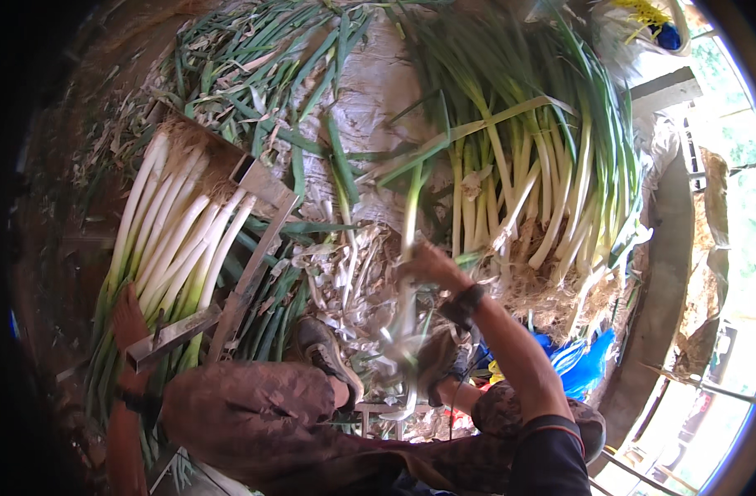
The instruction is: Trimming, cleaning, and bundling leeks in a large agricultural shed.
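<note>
My right hand (431,269) is closed round a long green onion (412,207), held upright in front of my knees. Its lower end and the pieces below the hand are smeared by motion. At the left, my left hand (131,322) lies stretched along the outer side of a bundle of long green onions (175,227). These have clean white stems, with roots toward the far end and green leaves toward me. They rest in a metal frame (254,269), whose near bar partly covers that hand.
A large heap of untrimmed green onions (551,157) lies at the right, roots toward me. Cut leaves (245,74) pile up at the far left. Peeled skins (353,264) litter the ground between my shoes (324,355). Blue plastic (589,364) lies beside my right arm.
</note>
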Demonstrator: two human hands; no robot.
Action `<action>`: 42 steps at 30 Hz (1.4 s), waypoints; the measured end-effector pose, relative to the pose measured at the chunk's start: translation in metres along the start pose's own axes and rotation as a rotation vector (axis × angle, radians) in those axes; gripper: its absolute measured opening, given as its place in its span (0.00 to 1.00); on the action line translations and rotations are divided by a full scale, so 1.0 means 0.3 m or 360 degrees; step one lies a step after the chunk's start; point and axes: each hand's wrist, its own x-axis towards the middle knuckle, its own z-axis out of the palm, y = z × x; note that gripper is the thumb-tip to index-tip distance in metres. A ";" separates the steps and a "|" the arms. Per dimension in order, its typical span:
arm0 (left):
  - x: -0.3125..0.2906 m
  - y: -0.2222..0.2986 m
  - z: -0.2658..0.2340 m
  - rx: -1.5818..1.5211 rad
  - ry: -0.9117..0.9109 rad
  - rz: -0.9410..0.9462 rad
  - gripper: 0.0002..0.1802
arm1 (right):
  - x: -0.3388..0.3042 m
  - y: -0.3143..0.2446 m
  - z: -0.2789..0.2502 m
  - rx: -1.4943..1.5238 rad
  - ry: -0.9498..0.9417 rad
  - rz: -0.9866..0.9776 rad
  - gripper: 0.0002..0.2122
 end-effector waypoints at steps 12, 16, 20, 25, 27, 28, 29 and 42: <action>-0.087 0.113 -0.908 -0.1943 -0.0251 -0.0272 0.25 | -0.265 -0.266 0.298 0.0380 0.0501 -0.0510 0.15; -0.174 0.554 -0.954 -0.2557 -0.0167 0.0187 0.37 | -0.362 -0.428 0.267 0.0463 0.0353 -0.0786 0.15; -0.154 0.858 -0.720 -0.2982 -0.0744 -0.0289 0.39 | -0.470 -0.575 0.258 0.1108 -0.0396 -0.1090 0.21; -0.125 1.060 -0.652 -0.3297 -0.1423 -0.0600 0.21 | -0.255 -0.220 0.057 0.0126 0.0671 -0.0124 0.29; -0.108 1.130 -0.636 -0.3507 -0.1429 -0.0582 0.22 | -0.133 0.089 0.038 -0.0717 0.1397 0.0493 0.35; -0.115 1.122 -0.600 -0.3470 -0.1550 -0.0675 0.21 | -0.103 0.150 0.055 -0.0661 0.1340 0.0581 0.38; -0.129 1.121 -0.563 -0.3434 -0.1671 -0.0768 0.21 | -0.074 0.199 0.070 -0.0610 0.1282 0.0670 0.40; -0.065 1.180 -0.651 -0.3682 -0.1548 -0.1145 0.19 | -0.089 0.212 -0.029 -0.0543 0.1467 0.0295 0.43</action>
